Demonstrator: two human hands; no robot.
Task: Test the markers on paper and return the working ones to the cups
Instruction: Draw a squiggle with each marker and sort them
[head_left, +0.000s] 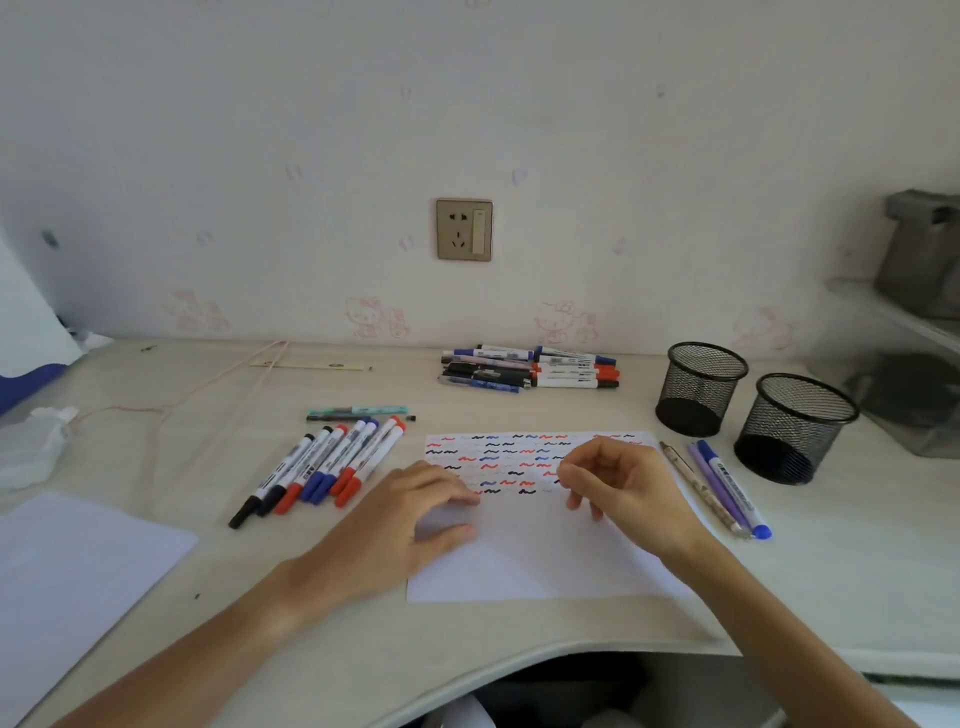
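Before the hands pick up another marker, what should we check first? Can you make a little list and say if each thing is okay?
1. Test paper has blank room to scribble on: ok, the near half is bare.
2. Left hand steadies the paper: ok, its fingers rest on the sheet's left side.
3. Right hand is free to pick up a marker: ok, I see nothing held in it.
4. Both mesh cups stand upright with open tops: ok; they look empty.
5. Markers are within reach: ok, a fanned row lies left of the paper and a pile lies by the wall.
6. Which markers are already tested: cannot tell.
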